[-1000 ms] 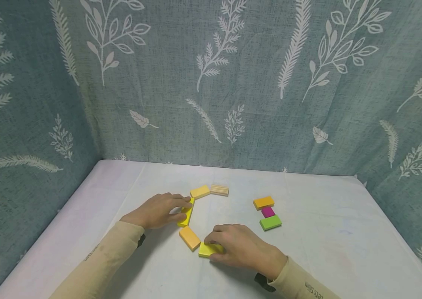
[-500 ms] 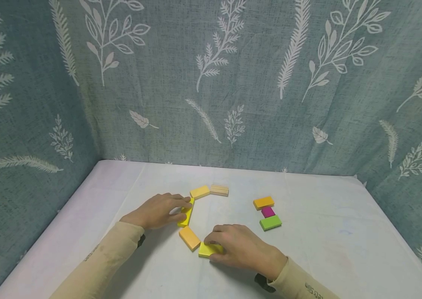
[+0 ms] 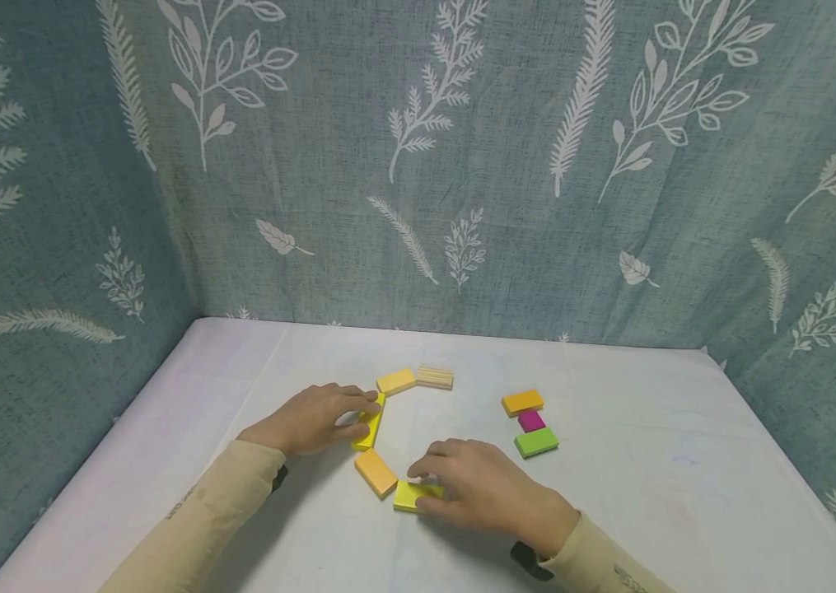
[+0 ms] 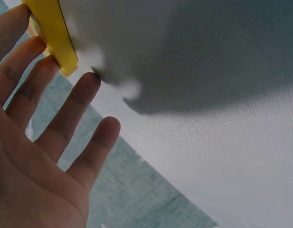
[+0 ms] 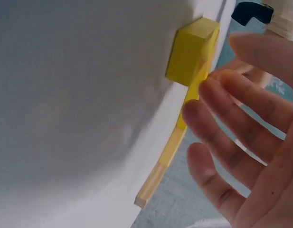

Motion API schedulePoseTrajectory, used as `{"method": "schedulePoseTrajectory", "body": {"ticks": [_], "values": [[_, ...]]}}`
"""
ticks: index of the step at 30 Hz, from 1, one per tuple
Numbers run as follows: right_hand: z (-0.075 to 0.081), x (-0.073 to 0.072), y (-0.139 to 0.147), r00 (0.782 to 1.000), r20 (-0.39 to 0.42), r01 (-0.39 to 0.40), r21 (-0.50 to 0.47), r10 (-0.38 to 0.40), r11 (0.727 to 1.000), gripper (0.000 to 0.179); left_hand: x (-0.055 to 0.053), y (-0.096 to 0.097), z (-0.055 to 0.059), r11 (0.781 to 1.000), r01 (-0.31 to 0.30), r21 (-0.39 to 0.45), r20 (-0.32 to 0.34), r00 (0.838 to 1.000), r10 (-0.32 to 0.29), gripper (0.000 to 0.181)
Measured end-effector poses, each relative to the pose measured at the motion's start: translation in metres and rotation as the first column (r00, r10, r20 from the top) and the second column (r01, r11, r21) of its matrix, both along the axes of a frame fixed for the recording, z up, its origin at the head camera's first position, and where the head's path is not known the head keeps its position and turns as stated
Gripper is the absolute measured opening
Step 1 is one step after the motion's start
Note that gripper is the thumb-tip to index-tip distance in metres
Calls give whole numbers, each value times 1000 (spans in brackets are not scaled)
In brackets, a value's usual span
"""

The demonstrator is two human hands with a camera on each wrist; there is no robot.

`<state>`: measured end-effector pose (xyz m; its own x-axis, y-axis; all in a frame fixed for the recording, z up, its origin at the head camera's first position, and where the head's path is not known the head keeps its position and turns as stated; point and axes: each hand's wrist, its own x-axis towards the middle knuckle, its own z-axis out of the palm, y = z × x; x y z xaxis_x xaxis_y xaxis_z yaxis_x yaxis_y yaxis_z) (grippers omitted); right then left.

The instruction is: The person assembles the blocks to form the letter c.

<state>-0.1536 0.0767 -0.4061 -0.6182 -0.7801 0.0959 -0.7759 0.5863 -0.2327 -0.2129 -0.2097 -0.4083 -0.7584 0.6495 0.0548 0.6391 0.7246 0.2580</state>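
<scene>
My left hand touches a long yellow block lying flat on the white tabletop; in the left wrist view its fingertips lie along one side of that yellow block, fingers fairly straight. Over a second, nearer yellow block is my right hand, thumb and fingers spread around it. The right wrist view has those fingertips apart from the near yellow block. Between both yellow blocks an orange block slants. A pale yellow block and striped wooden sticks continue the curve at the back.
To the right, an orange block, a small magenta block and a green block lie close together. A patterned blue-green cloth stands behind the white tabletop and along its sides.
My right hand's fingers have loosened and lifted slightly off the near yellow block, showing more of it. The left hand and all the blocks stay where they were.
</scene>
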Motion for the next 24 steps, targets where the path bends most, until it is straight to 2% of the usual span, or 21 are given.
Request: {"method": "schedulePoseTrajectory", "body": {"ticks": [11, 19, 24], "values": [[1, 0, 17, 994, -110, -13, -134, -2, 991, 26, -1, 0, 1, 1000, 6, 2, 0, 1000, -6, 35], [1, -4, 31, 994, -100, 16, -183, -35, 983, 30, -2, 0, 0, 1000, -7, -14, 3, 1000, 7, 36], [-1, -8, 43, 979, -196, 3, -252, -55, 968, 34, -2, 0, -1, 1000, 1, -13, 5, 1000, -1, 36]]}}
